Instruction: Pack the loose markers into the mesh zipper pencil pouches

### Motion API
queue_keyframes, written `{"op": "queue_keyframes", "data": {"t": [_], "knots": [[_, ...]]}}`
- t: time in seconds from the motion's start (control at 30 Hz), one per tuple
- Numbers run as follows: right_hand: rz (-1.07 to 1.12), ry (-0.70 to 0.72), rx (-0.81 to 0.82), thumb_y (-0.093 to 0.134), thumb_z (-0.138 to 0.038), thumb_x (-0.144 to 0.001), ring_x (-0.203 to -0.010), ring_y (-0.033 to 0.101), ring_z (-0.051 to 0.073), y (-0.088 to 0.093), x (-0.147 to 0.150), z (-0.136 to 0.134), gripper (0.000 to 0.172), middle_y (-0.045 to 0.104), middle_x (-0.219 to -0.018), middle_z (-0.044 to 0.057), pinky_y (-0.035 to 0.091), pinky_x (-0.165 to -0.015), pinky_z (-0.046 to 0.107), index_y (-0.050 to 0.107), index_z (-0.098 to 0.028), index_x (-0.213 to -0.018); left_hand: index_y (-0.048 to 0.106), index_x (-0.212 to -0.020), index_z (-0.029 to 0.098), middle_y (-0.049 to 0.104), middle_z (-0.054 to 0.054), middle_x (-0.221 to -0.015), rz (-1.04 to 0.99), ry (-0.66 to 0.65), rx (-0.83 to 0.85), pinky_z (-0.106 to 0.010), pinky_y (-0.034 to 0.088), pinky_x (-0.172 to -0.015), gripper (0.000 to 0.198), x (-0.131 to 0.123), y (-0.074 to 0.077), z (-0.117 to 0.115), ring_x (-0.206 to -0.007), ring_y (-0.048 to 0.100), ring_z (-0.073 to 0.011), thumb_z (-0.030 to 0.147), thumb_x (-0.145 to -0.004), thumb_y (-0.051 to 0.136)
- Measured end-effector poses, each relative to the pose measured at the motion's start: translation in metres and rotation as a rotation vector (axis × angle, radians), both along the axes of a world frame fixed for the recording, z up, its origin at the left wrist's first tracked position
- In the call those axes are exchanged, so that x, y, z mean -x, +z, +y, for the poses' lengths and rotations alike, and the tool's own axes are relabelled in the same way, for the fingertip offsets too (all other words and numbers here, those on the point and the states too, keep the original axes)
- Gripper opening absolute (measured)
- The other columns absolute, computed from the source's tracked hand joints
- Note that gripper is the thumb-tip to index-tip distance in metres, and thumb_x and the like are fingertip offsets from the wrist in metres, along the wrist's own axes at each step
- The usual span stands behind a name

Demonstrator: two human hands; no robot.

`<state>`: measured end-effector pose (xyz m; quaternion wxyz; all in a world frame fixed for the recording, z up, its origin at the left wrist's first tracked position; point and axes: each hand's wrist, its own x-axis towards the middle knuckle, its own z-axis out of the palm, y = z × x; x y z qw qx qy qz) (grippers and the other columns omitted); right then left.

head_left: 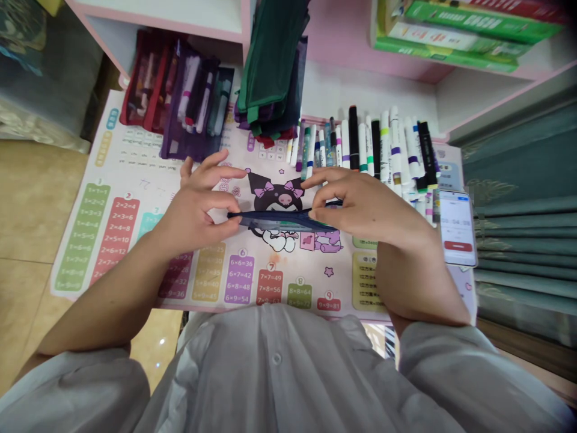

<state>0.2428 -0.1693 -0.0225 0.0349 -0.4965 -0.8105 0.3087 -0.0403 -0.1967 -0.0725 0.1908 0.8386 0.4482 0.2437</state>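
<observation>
Between my hands a dark blue zippered mesh pouch [279, 220] is held edge-on above the printed desk mat. My left hand [198, 207] pinches its left end between thumb and forefinger, the other fingers spread. At its right part, my right hand [356, 204] is closed on the zipper edge, and the top edge gapes a little near those fingers. Whether anything lies inside the pouch I cannot tell. Beyond my right hand lie several markers [354, 138] in a rough row, with white, black and coloured barrels.
Filled red and purple mesh pouches [193, 108] stand at the back left. A stack of green and other pouches [265, 66] lies at the back middle. A phone [457, 228] rests at the mat's right edge. Books [460, 33] sit on the upper right shelf.
</observation>
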Motion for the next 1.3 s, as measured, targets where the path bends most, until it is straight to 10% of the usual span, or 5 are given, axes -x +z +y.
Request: {"op": "queue_keyframes", "data": {"t": [1.3], "knots": [[-0.063,-0.048,-0.005,0.06,-0.03,-0.082,-0.121,0.06,0.03,0.003,-0.012,0.004,0.021,0.069,-0.12,-0.002,0.046,-0.104,0.05,0.068,-0.027,-0.063,0.062,-0.063,0.024,0.065,0.006,-0.131,0.032,0.024,-0.017,-0.055,0.021,-0.123,0.024,0.005,0.003,0.003,-0.144,0.039,-0.0317,0.04,-0.08,0.065]]}}
